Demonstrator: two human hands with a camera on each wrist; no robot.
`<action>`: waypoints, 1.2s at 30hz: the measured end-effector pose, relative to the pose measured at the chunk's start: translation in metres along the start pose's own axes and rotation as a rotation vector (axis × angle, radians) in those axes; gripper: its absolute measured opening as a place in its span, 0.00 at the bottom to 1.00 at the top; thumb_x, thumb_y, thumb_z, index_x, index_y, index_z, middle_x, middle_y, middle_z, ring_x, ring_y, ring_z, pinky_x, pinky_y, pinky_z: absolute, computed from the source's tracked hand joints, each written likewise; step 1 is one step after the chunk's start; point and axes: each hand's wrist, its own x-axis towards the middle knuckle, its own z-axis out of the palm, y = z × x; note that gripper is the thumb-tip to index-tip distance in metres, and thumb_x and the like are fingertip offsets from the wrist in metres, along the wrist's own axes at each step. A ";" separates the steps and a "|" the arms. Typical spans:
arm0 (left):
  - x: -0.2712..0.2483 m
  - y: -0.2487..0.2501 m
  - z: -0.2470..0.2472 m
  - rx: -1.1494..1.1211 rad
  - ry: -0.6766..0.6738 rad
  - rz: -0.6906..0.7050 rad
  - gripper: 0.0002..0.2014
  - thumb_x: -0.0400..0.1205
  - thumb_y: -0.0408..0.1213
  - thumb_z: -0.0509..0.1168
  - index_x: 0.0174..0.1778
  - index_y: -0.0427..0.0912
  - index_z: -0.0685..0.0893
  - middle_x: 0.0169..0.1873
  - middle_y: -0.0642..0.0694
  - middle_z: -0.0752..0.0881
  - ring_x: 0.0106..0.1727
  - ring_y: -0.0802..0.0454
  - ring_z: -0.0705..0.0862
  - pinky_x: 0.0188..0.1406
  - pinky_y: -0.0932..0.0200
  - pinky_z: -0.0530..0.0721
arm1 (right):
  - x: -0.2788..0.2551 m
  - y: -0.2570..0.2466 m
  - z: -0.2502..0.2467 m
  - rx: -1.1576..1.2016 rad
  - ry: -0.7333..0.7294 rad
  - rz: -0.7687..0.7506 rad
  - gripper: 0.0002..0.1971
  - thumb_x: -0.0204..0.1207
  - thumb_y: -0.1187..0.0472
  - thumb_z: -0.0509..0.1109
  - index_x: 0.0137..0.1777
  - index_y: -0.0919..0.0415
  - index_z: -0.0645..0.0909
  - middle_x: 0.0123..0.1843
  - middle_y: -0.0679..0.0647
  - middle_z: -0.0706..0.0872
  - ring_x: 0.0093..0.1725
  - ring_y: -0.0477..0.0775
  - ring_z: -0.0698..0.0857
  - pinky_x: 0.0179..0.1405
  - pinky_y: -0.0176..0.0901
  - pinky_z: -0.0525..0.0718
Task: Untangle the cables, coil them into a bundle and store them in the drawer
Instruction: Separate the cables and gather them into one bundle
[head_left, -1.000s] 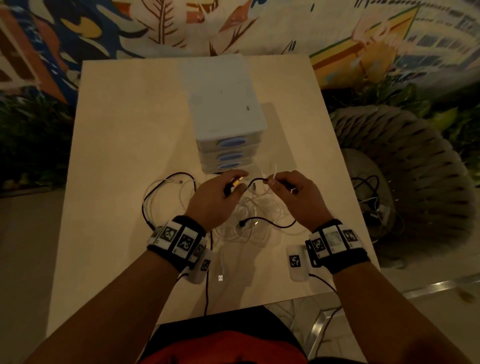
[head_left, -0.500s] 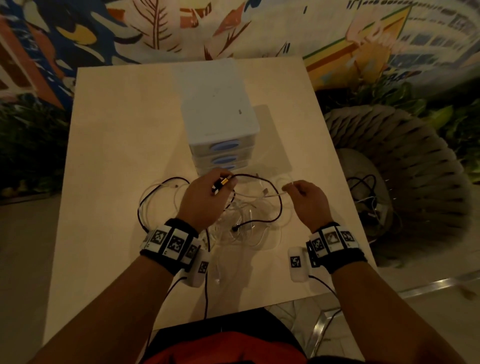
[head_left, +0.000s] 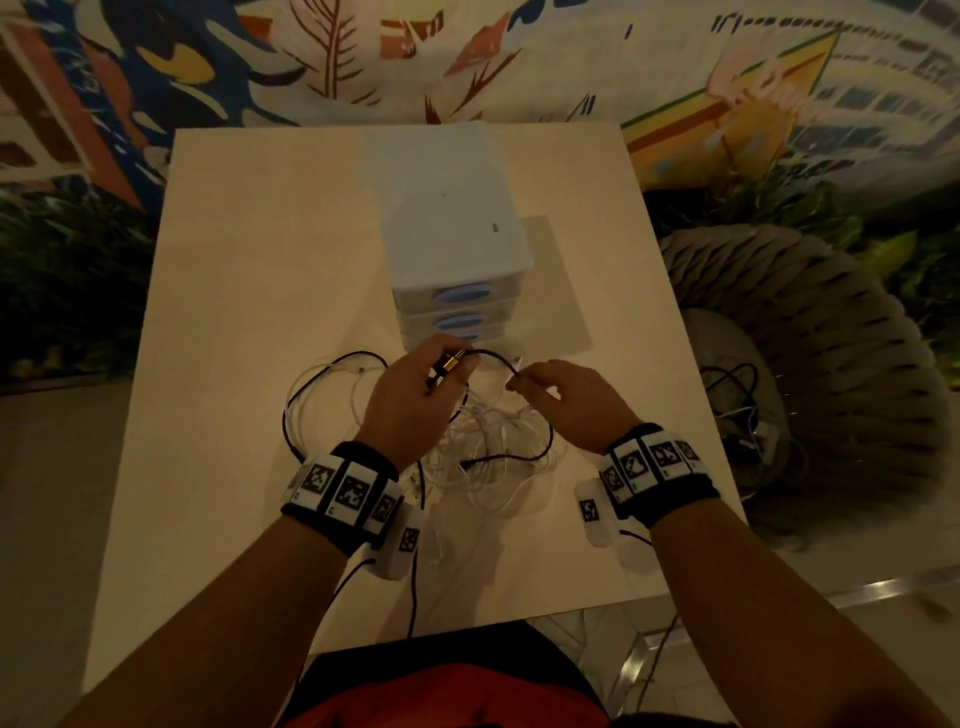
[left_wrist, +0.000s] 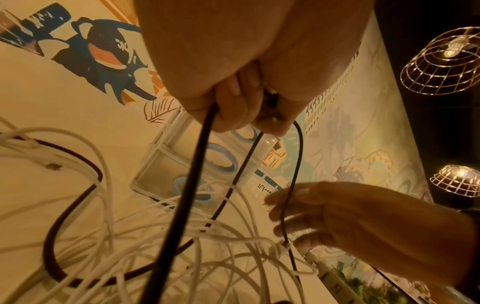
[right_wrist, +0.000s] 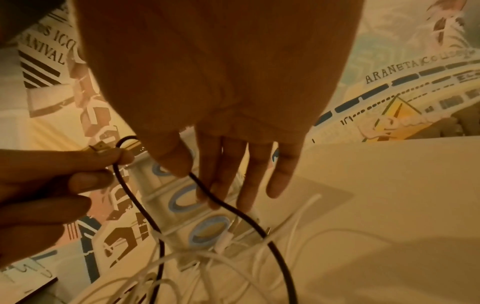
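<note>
Two hands work above the tabletop (head_left: 218, 364): our left hand (head_left: 415, 395) grips the black cable (head_left: 488, 356) near its plug, our right hand (head_left: 571, 400) pinches it further along. We should draw it slowly clear of the white cables (head_left: 493, 467), before the closed drawer unit (head_left: 452, 249).

The painted wall (right_wrist: 415, 67) behind the bench has words on it. At about 2 o'clock in the right wrist view, big dark letters read "ARANETA COL", and the rest of the word is too blurry to read. At about 10 o'clock on the same wall, letters read "S ICO" and under them "ANIVAL", cut off by the arm. The wrist bands (head_left: 343, 488) carry black and white square code marks, with no words to read.
</note>
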 end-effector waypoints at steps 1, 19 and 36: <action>0.000 0.000 -0.001 0.011 0.018 -0.002 0.05 0.87 0.48 0.64 0.56 0.56 0.83 0.37 0.55 0.84 0.35 0.52 0.84 0.37 0.43 0.85 | 0.001 -0.001 -0.002 -0.017 -0.004 0.004 0.11 0.88 0.52 0.64 0.58 0.50 0.89 0.53 0.50 0.90 0.52 0.48 0.87 0.61 0.52 0.83; -0.006 0.023 0.007 0.133 -0.079 0.043 0.10 0.86 0.51 0.67 0.44 0.52 0.88 0.36 0.56 0.89 0.33 0.67 0.81 0.32 0.72 0.69 | 0.010 -0.068 -0.014 0.507 0.299 -0.050 0.13 0.84 0.50 0.70 0.65 0.52 0.86 0.57 0.49 0.89 0.53 0.51 0.90 0.54 0.57 0.91; -0.015 0.043 -0.016 -0.015 0.077 0.064 0.07 0.86 0.46 0.69 0.43 0.54 0.89 0.36 0.61 0.91 0.40 0.65 0.87 0.41 0.64 0.80 | -0.015 -0.030 0.006 0.202 -0.020 -0.094 0.07 0.82 0.54 0.73 0.58 0.48 0.88 0.51 0.43 0.92 0.50 0.41 0.88 0.50 0.26 0.79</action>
